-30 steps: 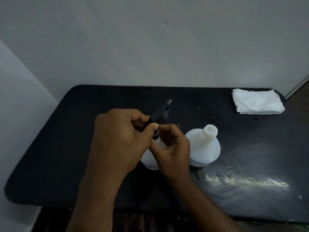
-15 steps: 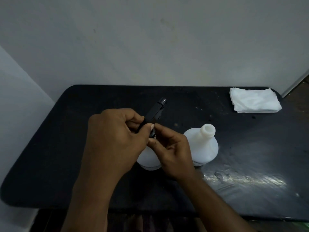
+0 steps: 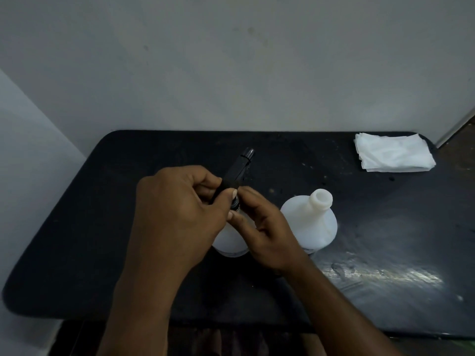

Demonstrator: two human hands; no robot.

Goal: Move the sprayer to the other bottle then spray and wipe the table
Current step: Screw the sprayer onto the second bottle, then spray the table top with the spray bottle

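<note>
A black sprayer (image 3: 237,169) sits on top of a white bottle (image 3: 230,244) in the middle of the black table (image 3: 102,227). My left hand (image 3: 177,211) grips the sprayer's body from the left. My right hand (image 3: 262,229) pinches the sprayer's collar at the bottle neck; the neck itself is hidden by my fingers. A second white bottle (image 3: 312,222) stands upright just to the right, its mouth open with no cap. A folded white cloth (image 3: 393,155) lies at the table's far right corner.
A grey wall runs right behind the table. A wet, shiny patch (image 3: 380,273) marks the table surface at the right front. The table's front edge is close to my body.
The hands stay on the sprayer and collar, with only small finger shifts at the collar. The view has drifted slightly.
</note>
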